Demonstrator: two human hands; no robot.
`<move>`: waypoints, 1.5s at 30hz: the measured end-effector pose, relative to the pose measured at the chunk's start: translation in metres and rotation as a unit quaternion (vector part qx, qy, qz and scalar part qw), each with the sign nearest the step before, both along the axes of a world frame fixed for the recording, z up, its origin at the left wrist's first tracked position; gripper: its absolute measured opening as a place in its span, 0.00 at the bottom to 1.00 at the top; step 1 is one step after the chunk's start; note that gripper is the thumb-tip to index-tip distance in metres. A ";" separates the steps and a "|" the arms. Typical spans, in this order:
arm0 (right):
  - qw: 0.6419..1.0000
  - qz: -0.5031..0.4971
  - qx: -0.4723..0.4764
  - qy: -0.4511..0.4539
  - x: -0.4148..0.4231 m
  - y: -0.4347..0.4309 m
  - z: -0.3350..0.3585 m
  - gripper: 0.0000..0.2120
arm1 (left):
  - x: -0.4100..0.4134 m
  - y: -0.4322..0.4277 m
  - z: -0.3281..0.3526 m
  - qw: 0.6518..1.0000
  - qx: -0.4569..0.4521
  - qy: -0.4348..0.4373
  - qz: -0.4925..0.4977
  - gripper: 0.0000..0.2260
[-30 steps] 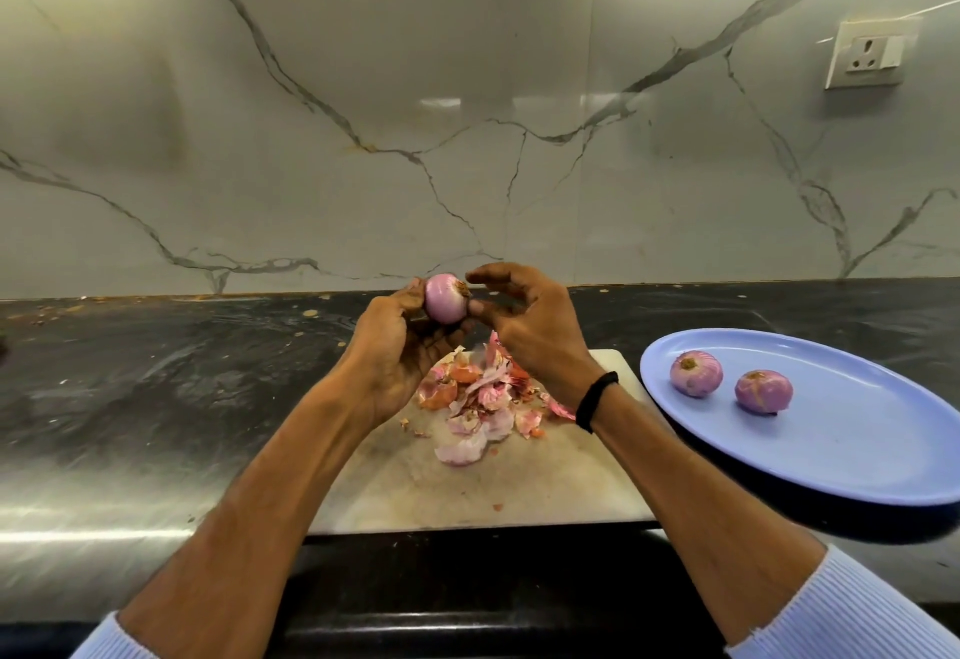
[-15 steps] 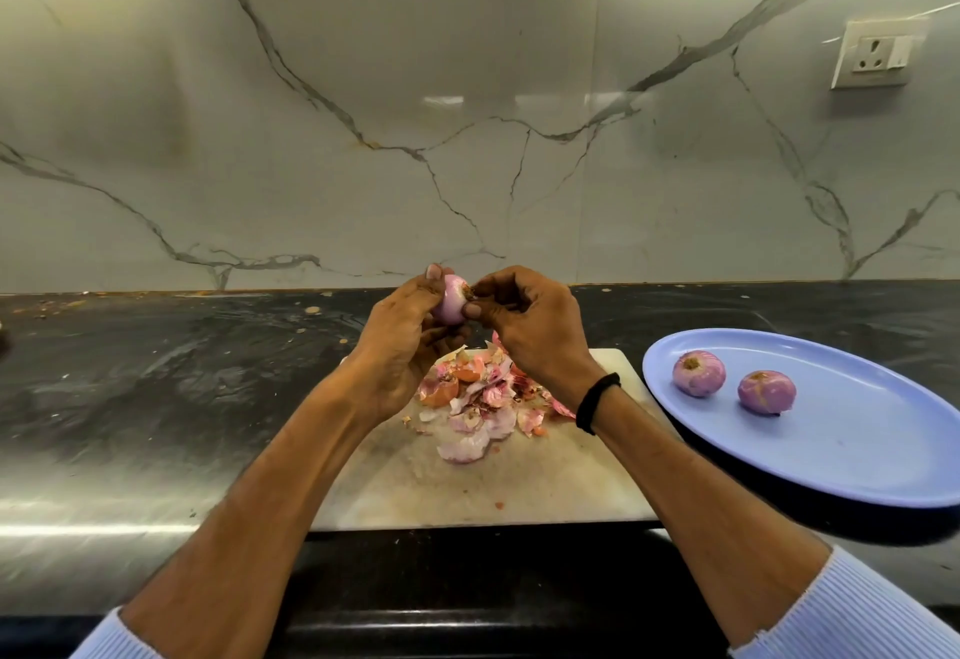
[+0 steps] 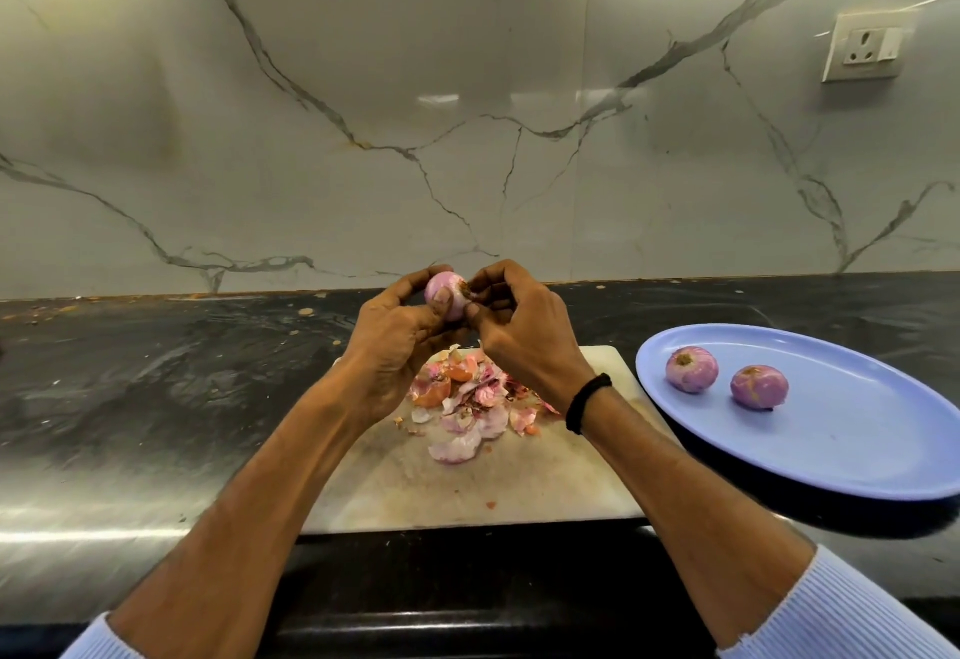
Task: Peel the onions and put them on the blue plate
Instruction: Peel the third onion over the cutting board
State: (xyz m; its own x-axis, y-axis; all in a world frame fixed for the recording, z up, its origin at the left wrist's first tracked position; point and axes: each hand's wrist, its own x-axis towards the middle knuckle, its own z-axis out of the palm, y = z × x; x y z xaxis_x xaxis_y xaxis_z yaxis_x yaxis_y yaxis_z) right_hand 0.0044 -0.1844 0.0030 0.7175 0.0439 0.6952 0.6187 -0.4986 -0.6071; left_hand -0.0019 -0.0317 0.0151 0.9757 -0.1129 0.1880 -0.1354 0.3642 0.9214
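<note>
Reaching in from the near edge, both forearms came out of pale blue ribbed sleeves (image 3: 841, 611) and passed over the front lip of the dark countertop (image 3: 130, 372). Beneath them lay a pale cutting board (image 3: 545, 481), stained and dotted with crumbs, its near corners hidden by the arms. A loose heap of pink and orange onion skins (image 3: 467, 398) sat on the far half of the board, directly below the hands. The right wrist, wearing a black band (image 3: 584, 401), covered the heap's right edge.

Above the heap and clear of the board, the left hand (image 3: 395, 341) cupped the onion (image 3: 447, 294), fingers curled over its top and thumb lying on its near face. The right hand (image 3: 524, 331) met it from the right, fingertips pinching at the brown root end, so both hands were together on that one onion and hid most of it.

Just beside the board to the right rested the blue plate (image 3: 857, 450); whether it touched the board could not be told. On its far left part sat a first peeled onion (image 3: 692, 369) and a second peeled onion (image 3: 759, 386), near each other but apart.

Farther back, small scraps of skin littered the counter's rear edge. Behind rose a grey-veined marble wall (image 3: 467, 112) with a white socket (image 3: 865, 47) at upper right.
</note>
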 end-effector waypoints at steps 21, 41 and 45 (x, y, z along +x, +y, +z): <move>0.990 0.016 -0.086 -0.109 0.009 0.001 -0.006 0.21 | 0.001 0.003 0.000 0.994 0.071 0.035 0.072 0.26; 0.985 0.011 -0.088 -0.151 0.011 0.000 -0.007 0.07 | 0.002 0.005 -0.001 0.993 0.105 -0.003 0.058 0.18; 0.983 0.007 -0.097 -0.159 0.013 -0.001 -0.008 0.05 | 0.003 0.004 -0.001 0.992 0.110 -0.001 0.057 0.21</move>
